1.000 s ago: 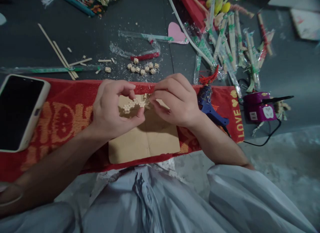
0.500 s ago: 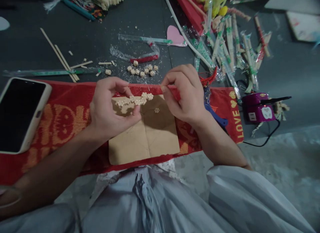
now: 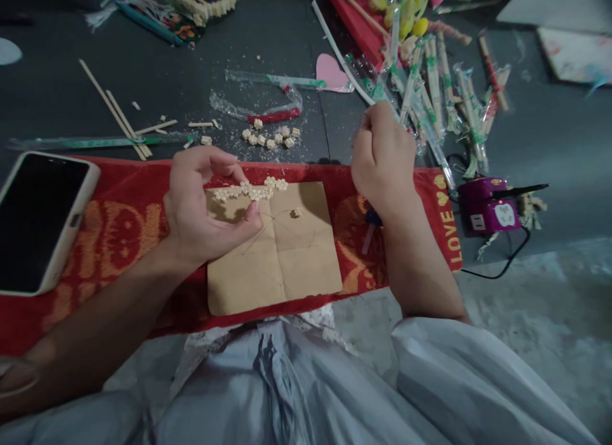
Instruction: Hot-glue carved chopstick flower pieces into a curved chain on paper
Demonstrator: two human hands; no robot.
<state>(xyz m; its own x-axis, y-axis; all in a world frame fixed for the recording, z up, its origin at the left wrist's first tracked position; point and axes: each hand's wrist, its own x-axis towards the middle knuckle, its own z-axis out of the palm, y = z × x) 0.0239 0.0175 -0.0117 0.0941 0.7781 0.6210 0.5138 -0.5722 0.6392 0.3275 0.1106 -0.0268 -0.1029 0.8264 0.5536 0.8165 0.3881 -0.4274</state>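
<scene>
My left hand [image 3: 201, 206] pinches a lacy strip of small pale flower-shaped pieces [image 3: 255, 191] between thumb and fingertips, above a creased brown paper sheet [image 3: 306, 266] with pencil lines. One loose flower-shaped piece [image 3: 296, 213] lies on that paper. My right hand [image 3: 382, 155] is curled closed over the far edge of the red towel [image 3: 124, 241], to the right of the paper. Its fingertips point away from me, and whatever they hold is hidden. Beside the right wrist a small blue part [image 3: 373, 218] and a translucent stick [image 3: 368, 239] show; the rest is covered by the arm.
More flower-shaped pieces [image 3: 270, 143] sit among crumbs beyond the towel. A phone [image 3: 41, 222] rests at left, near thin wooden sticks [image 3: 117, 120]. Wrapped bundles of sticks [image 3: 433, 69] are heaped at the back right. A purple device [image 3: 490, 206] with a cable stands right.
My right hand has moved away from the strip, to the right and slightly farther off, and curled closed. The left hand with the strip shifted slightly left.
</scene>
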